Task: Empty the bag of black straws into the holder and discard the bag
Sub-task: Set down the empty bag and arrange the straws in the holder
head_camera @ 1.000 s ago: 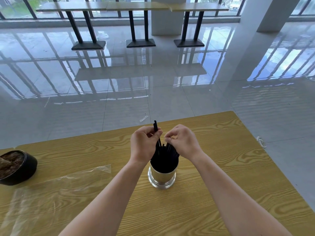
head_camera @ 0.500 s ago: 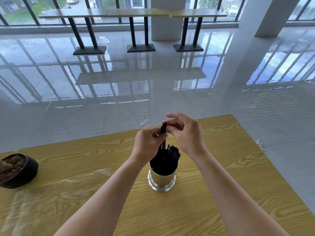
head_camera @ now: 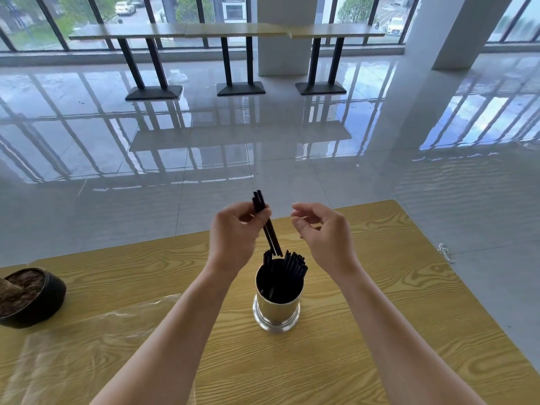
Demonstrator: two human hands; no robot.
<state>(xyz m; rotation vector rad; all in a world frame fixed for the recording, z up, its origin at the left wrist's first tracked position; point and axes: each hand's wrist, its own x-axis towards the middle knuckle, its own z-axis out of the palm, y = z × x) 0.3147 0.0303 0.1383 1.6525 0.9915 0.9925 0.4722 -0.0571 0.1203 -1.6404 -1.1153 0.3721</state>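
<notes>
**A:** What are my hands holding?
**B:** Your left hand [head_camera: 233, 238] pinches a thin bunch of black straws [head_camera: 267, 226] between the thumb and curled fingers, near their upper ends. Your right hand [head_camera: 324, 232] hovers just beside it, apart from the straws, with its fingers loosely bent and holding nothing.

**A:** How does that bunch sit?
**B:** It is tilted, with the tops leaning away from you and to the left. The lower ends hang at the mouth of the holder [head_camera: 277, 311], close to the tips of the other straws [head_camera: 287, 267]. I cannot tell whether they touch, or exactly how many you hold.

**A:** And the holder itself?
**B:** It is a shiny metal cylinder with a flared foot, standing upright on the wooden table [head_camera: 380, 317] between your forearms. The other straws are packed inside and lean toward the far right of the mouth. There is a dark gap at the near left.

**A:** Where's the bag?
**B:** The clear plastic bag [head_camera: 87, 331] lies flat and wrinkled on the table to your left, well apart from the holder. Your left forearm hides its right edge.

**A:** What else is around?
**B:** A dark round bowl [head_camera: 32, 296] with brown matter in it sits at the table's left edge, just beyond the bag. Past the table the tiled floor is glossy, with a small pale scrap [head_camera: 445, 252] lying off the right side. A row of high tables [head_camera: 228, 30] stands by the windows.
</notes>
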